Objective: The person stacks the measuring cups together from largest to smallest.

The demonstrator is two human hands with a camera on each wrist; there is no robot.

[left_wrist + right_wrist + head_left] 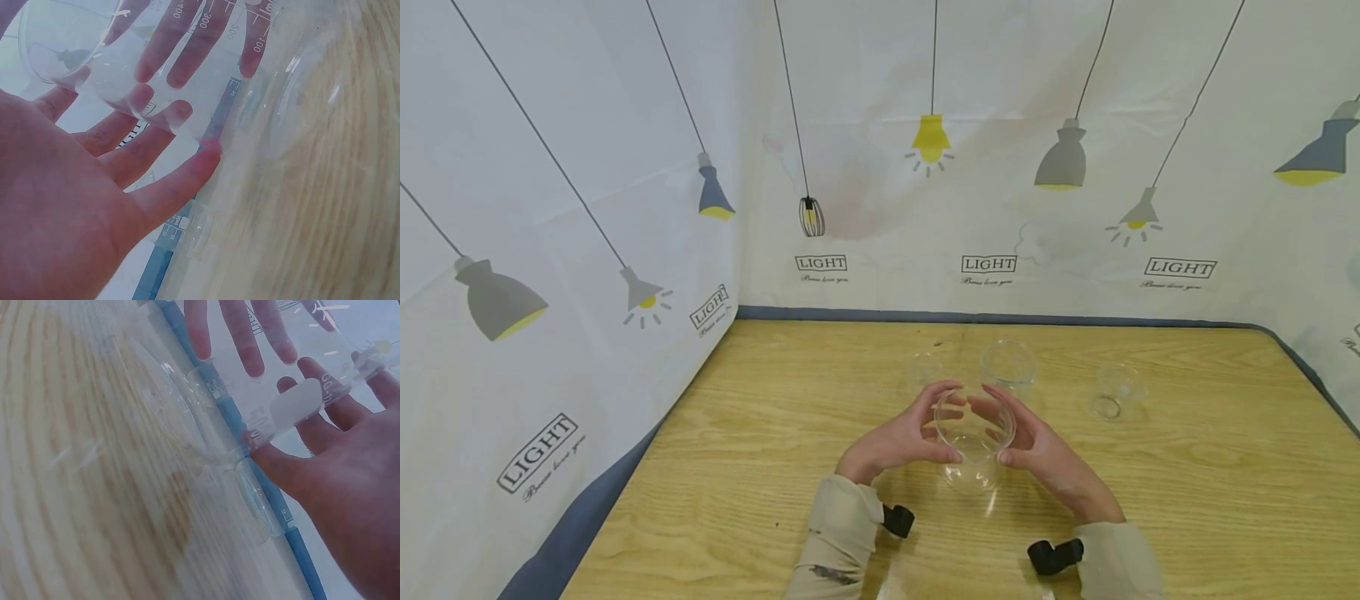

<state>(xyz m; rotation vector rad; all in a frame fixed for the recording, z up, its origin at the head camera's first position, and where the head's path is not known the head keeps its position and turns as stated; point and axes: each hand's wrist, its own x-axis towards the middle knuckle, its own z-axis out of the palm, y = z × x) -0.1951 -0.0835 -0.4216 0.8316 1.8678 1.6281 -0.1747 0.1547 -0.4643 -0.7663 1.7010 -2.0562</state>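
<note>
Between both hands stands a large clear glass beaker [973,475] with white volume marks. My left hand [906,437] curves round its left side, thumb near the front. Opposite it, my right hand [1037,446] holds the right side the same way. In the left wrist view, white numbers show on the beaker wall [206,37], with the fingers of the other hand visible through the glass. White print is also on the beaker [294,403] in the right wrist view. Whether its base touches the table cannot be told.
Behind the hands on the wooden table [737,467] stand another clear beaker [1008,367] and a smaller faint one [924,367]. A further small glass vessel [1122,387] is at the right. A white printed cloth [880,167] encloses the back and left sides.
</note>
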